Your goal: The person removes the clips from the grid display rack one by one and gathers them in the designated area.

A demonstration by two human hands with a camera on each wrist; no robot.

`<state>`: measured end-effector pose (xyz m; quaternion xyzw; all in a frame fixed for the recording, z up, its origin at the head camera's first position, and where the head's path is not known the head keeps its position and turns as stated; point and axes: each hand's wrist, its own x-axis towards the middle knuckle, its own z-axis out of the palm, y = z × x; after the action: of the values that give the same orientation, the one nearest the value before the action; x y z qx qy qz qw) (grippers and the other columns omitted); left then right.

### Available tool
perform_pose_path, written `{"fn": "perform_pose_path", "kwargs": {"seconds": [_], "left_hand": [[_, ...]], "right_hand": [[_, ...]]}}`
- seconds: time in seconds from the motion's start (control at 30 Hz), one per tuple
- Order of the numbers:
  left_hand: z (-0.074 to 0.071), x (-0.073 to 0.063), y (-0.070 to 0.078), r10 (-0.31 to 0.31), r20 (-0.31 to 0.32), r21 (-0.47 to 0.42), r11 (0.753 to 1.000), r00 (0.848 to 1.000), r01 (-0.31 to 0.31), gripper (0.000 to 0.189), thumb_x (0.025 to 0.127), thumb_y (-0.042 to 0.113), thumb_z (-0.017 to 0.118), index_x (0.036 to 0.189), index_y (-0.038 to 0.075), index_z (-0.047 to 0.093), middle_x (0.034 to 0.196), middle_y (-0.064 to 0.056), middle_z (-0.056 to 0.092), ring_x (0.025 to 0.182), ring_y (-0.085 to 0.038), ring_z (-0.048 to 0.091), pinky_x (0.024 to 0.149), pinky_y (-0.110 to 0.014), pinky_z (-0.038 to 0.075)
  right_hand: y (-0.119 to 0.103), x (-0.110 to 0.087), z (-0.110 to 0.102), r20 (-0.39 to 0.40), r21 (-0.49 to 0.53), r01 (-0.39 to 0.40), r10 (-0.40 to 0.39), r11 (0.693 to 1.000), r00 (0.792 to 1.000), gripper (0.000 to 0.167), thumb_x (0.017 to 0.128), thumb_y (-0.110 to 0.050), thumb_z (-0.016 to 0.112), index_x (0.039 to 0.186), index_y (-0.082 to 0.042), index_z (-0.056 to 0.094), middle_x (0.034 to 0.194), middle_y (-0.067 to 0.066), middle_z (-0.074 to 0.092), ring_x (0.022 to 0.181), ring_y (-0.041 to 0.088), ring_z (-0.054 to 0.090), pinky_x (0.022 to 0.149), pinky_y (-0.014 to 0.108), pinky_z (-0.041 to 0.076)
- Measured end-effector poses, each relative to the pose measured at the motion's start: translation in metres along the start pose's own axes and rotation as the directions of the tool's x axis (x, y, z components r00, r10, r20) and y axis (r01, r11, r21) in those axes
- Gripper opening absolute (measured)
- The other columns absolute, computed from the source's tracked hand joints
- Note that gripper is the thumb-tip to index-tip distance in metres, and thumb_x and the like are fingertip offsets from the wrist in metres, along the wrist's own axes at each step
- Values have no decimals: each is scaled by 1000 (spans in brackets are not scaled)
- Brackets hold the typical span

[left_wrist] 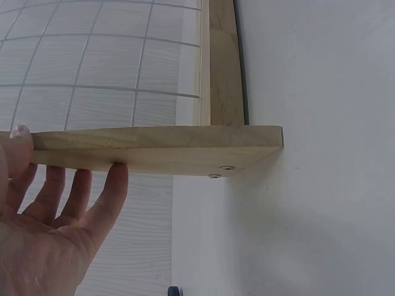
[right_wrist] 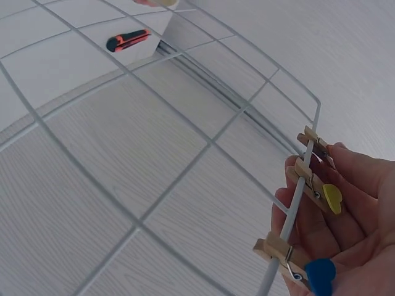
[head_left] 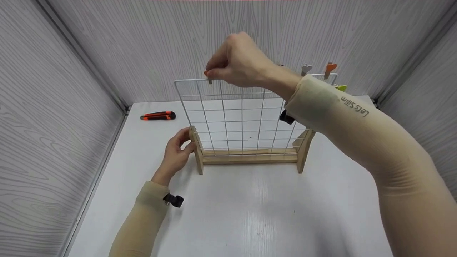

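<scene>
Presently, the right hand (head_left: 242, 60) pinches an orange-topped clothespin (head_left: 210, 81) on the wire grid (head_left: 242, 121), near its upper-left corner; the left hand (head_left: 176, 153) grips the wooden side panel (left_wrist: 179, 145). Risk: an off-centre bite could let the clip slip; slack left-hand support, the grid rock. Fingers obscure the clip's top; head view: right arm covers the rail's far part.

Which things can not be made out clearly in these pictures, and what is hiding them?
Head view: blue clip and yellow clip, covered by the right hand.
Head view: part of the white grid, behind the right arm.
Right wrist view: handle end of the pinched clip, covered by the thumb.
Left wrist view: dark object, cut off by the bottom edge.
</scene>
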<state>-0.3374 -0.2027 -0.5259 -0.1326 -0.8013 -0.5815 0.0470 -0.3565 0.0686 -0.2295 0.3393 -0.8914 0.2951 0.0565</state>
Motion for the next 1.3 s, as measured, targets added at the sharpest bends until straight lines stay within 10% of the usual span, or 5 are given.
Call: {"fn": "perform_pose_path", "kwargs": {"seconds": [0.3, 0.83, 1.3], "left_hand": [[-4, 1, -1, -7, 12, -4, 1000, 1000, 7, 49, 110, 0, 66, 158, 8, 59, 151, -17, 68, 149, -34, 62, 101, -20, 65], [-9, 1, 1, -25, 18, 2, 1000, 1000, 25, 50, 109, -1, 66, 158, 8, 59, 151, -17, 67, 150, -33, 61, 101, -17, 63], [-9, -1, 3, -21, 5, -2, 1000, 1000, 21, 50, 110, -3, 64, 158, 6, 59, 151, -19, 66, 149, -35, 60, 98, -17, 63]], "right_hand": [[0, -2, -4, -40, 101, -64, 69, 993, 997, 11, 103, -15, 80, 104, -16, 91, 102, 5, 89, 71, 7, 80, 73, 22, 68], [15, -44, -44, -230, 146, 189, -152, 971, 961, 12, 103, -12, 80, 111, -6, 88, 111, 15, 88, 92, -3, 82, 84, 14, 66], [75, -120, -69, -374, 349, 406, -272, 844, 887, 14, 96, 5, 82, 102, 18, 81, 101, -6, 89, 93, 6, 86, 81, 15, 67]]}}
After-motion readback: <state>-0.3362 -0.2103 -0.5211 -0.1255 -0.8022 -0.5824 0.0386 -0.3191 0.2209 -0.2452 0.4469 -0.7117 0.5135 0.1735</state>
